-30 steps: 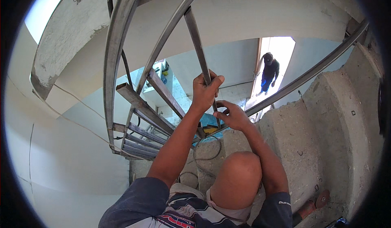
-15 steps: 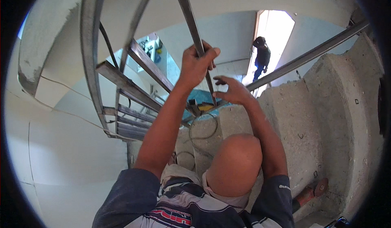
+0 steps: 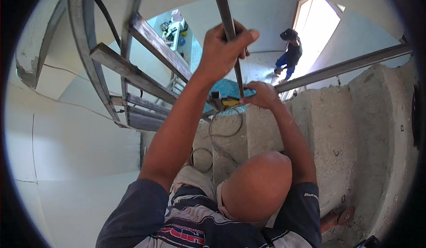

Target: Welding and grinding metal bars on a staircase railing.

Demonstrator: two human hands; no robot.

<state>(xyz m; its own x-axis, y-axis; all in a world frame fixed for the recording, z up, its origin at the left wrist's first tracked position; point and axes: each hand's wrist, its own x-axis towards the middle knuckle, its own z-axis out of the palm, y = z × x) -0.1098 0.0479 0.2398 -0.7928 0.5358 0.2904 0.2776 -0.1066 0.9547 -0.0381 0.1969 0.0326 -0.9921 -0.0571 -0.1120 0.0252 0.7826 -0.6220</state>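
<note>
A thin grey metal bar (image 3: 224,9) stands upright, slightly tilted, in front of me. My left hand (image 3: 225,50) is wrapped round it at mid-height, thumb pointing right. Lower down, my right hand (image 3: 262,95) is closed at the bar's bottom end, thumb and fingers on either side of it. That end meets a long sloping metal rail (image 3: 346,68) that runs along the stair edge. Just left of the bar's foot is a short square tube stub (image 3: 216,101), with a small yellow object (image 3: 230,102) next to it.
A metal railing frame (image 3: 133,77) rises at my left. Rough concrete steps (image 3: 330,132) lie below and to the right, with a looped cable (image 3: 227,135) on them. What looks like an angle grinder (image 3: 330,221) rests lower right. Another person (image 3: 290,55) stands on the floor below.
My right hand has closed on the bar's lower end; its fingers were apart before. My left hand still grips the bar. The view has shifted, and the person below has changed posture.
</note>
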